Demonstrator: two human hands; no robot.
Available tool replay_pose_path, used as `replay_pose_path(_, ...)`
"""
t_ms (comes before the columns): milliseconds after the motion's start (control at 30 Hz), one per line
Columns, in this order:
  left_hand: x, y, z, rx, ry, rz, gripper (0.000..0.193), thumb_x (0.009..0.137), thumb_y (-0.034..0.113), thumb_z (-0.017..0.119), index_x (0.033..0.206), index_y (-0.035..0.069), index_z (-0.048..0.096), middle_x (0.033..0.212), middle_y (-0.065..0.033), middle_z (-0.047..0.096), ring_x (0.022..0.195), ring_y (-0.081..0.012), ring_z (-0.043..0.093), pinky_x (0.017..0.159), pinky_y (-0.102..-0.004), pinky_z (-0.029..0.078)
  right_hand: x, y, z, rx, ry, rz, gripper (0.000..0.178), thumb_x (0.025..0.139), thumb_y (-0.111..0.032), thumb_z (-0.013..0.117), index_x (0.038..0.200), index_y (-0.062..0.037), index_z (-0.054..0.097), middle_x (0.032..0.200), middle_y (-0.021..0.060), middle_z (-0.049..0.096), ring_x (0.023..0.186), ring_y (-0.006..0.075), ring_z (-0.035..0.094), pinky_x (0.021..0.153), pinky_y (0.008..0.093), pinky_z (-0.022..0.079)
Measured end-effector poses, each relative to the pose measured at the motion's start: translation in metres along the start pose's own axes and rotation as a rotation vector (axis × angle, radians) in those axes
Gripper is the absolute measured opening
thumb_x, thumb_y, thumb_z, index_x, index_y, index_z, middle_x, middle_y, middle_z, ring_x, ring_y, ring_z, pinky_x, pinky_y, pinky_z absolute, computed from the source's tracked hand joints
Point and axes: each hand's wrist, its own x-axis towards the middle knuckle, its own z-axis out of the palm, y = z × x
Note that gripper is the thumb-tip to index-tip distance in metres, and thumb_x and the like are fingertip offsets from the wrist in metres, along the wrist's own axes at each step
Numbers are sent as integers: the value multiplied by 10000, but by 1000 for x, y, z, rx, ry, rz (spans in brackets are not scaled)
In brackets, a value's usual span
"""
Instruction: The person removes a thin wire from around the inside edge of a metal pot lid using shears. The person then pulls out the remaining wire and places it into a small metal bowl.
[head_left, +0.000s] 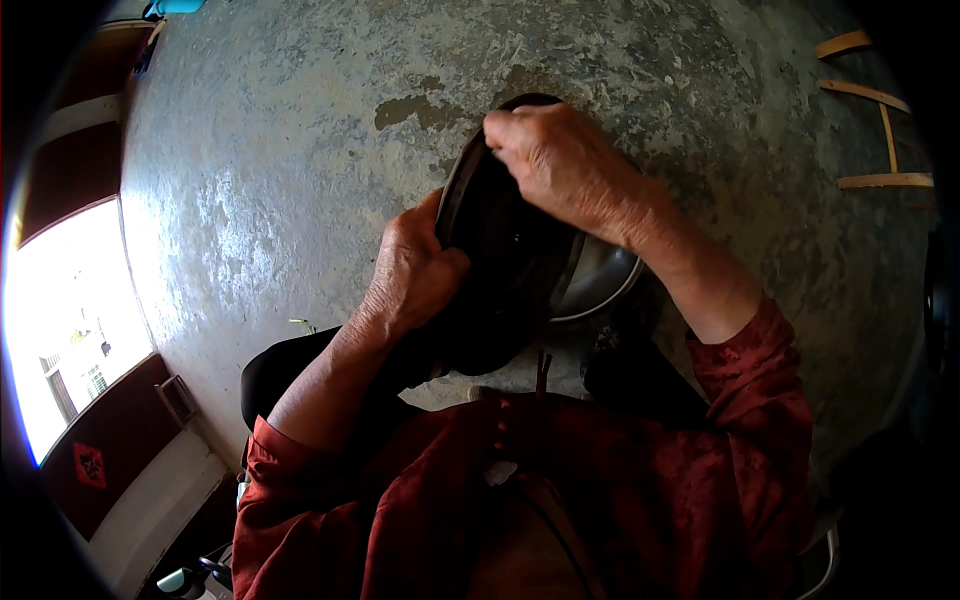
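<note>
A dark, round, pot-like vessel (pixel 505 240) is tilted up on its side in front of me. My left hand (pixel 415 260) grips its left rim, with the thumb on the inner side and the fingers behind. Over the vessel's upper part, my right hand (pixel 560 160) is closed in a fist-like curl near the far rim. What its fingers hold, if anything, is hidden beneath them. Behind and to the right of the vessel shows part of a shiny metal basin (pixel 605 280). The inside of the vessel is too dark to make out detail.
Worn grey concrete floor (pixel 300 110) with damp patches surrounds me. A wooden frame (pixel 885 180) stands at the far right. On the left are a bright doorway (pixel 75 310) and a dark red panel (pixel 110 470). A light blue object (pixel 178 6) lies at the far left.
</note>
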Motion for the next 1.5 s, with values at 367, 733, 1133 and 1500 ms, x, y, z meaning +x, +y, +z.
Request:
replay_pose_path(367,0,2,1,-9,33,42,475,688,-32,530,1159,-33,595,964,-112,693,909,-168,640,820,-307,512,2,8,5,-13,93,-30,59,881,-2,549,822,1,549,679,134,571,615,302,613,582,409,508)
replay_pose_path(733,-3,-5,-1,16,23,15,451,709,-29,540,1155,-25,599,960,-119,700,905,-169,646,811,-315,520,4,8,3,3,113,-53,99,867,36,525,776,-1,536,624,130,556,593,289,609,528,396,505)
replay_pose_path(1133,-8,-13,-4,-23,72,57,457,709,-26,547,1164,-38,588,968,-157,708,893,-199,661,804,-334,527,1,11,15,-58,144,-44,16,857,12,552,859,-2,561,701,144,596,639,314,631,594,407,523)
replay_pose_path(1500,-7,-7,-6,61,97,-7,521,683,-13,539,1201,-54,574,993,-164,706,918,-209,672,833,-340,527,2,-3,28,7,79,-89,156,782,40,558,920,32,629,727,182,634,720,349,668,655,449,545)
